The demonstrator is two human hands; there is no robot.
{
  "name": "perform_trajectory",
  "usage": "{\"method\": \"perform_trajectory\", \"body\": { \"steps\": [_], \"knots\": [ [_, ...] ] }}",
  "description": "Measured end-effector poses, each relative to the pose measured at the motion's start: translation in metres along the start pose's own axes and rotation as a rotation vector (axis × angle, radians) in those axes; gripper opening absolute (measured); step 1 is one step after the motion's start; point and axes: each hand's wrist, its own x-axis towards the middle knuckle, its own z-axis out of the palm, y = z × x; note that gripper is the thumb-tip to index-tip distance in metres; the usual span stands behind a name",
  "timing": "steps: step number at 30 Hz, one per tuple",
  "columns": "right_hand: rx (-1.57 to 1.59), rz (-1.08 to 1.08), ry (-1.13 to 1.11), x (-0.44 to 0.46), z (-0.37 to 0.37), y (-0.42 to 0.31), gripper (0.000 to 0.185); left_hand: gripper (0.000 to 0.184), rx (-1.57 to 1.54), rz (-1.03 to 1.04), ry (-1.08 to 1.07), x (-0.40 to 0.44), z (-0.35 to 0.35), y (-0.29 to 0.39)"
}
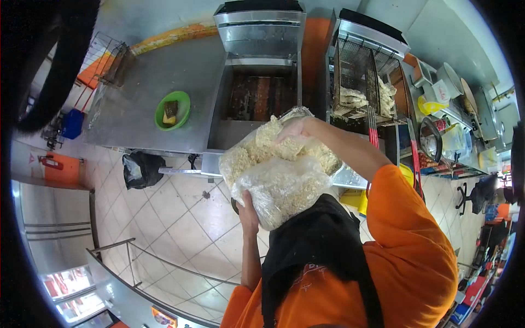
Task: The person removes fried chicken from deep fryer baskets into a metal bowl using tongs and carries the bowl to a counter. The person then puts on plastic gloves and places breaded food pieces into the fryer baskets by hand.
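A tray lined with a clear plastic bag [281, 188] leans against my apron, heaped with pale, crumb-coated pieces [240, 158]. My left hand [248, 212] grips the lower left side of the bag, its fingers partly hidden beneath. At the top of the heap, my right hand [295, 130] has its coated fingers closed around a breaded piece [269, 134]. What the coating covers cannot be made out. Just beyond the tray is a fryer vat [257, 90] with dark brown contents.
Fryer baskets [355, 68] with pale breaded pieces stand at the right, their red handles [373, 131] jutting towards me. On the steel counter [147, 71] sits a green bowl [183, 117] with a sponge-like block [170, 112]. A black bag [142, 169] lies below.
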Motion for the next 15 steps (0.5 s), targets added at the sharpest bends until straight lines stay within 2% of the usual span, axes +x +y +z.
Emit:
{"method": "perform_trajectory", "body": {
  "steps": [1, 4, 7, 9, 10, 11, 13, 14, 15],
  "knots": [
    [-0.001, 0.005, 0.062, -0.019, -0.005, -0.005, 0.073, 0.089, -0.03, -0.001, -0.014, -0.001, 0.002, 0.004],
    [-0.021, 0.006, 0.049, -0.073, -0.042, -0.011, 0.068, 0.09, -0.006, -0.045, -0.002, 0.016, -0.007, -0.025],
    [-0.368, -0.247, 0.154, -0.104, -0.115, 0.029, 0.062, 0.096, -0.005, -0.104, 0.013, 0.022, -0.009, -0.037],
    [-0.2, -0.203, 0.257, -0.143, -0.159, 0.04, 0.06, 0.093, -0.03, -0.096, 0.008, 0.021, -0.009, -0.039],
    [0.055, -0.033, 0.237, -0.162, -0.18, 0.04, 0.057, 0.09, -0.064, -0.072, -0.017, 0.019, -0.007, -0.035],
    [-0.027, -0.024, 0.409, -0.174, -0.198, 0.045, 0.053, 0.083, -0.132, -0.073, -0.037, 0.009, -0.003, -0.016],
    [-0.485, -0.115, 0.598, -0.165, -0.252, 0.098, 0.048, 0.076, -0.156, -0.133, -0.029, 0.003, 0.0, -0.003],
    [-0.864, -0.217, 0.605, -0.134, -0.298, 0.15, 0.047, 0.077, -0.157, -0.12, -0.051, 0.004, -0.004, -0.009],
    [-0.943, -0.174, 0.647, -0.122, -0.312, 0.16, 0.045, 0.078, -0.158, -0.104, -0.072, 0.007, -0.01, -0.019]
  ]
}}
